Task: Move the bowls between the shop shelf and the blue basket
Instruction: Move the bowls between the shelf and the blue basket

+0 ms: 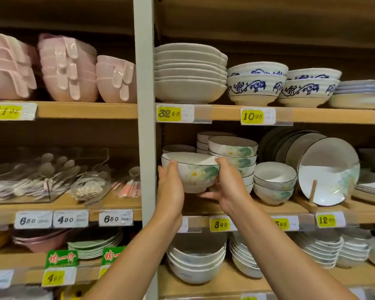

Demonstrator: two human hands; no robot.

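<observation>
The left grip (170, 187) and the right grip (227, 188) clasped a white lotus-painted bowl (194, 173) between them. Each thumb was up at the dark rim; the right's fingers curled under the foot, while the left's were hidden behind the bowl's wall. The bowl sat between the grips just over the middle shelf (202, 207), though its half-covered foot left it unclear whether it touched the board. Just behind the right grip stood a stack of matching bowls (234, 152), its lower bowls masked by that grip.
</observation>
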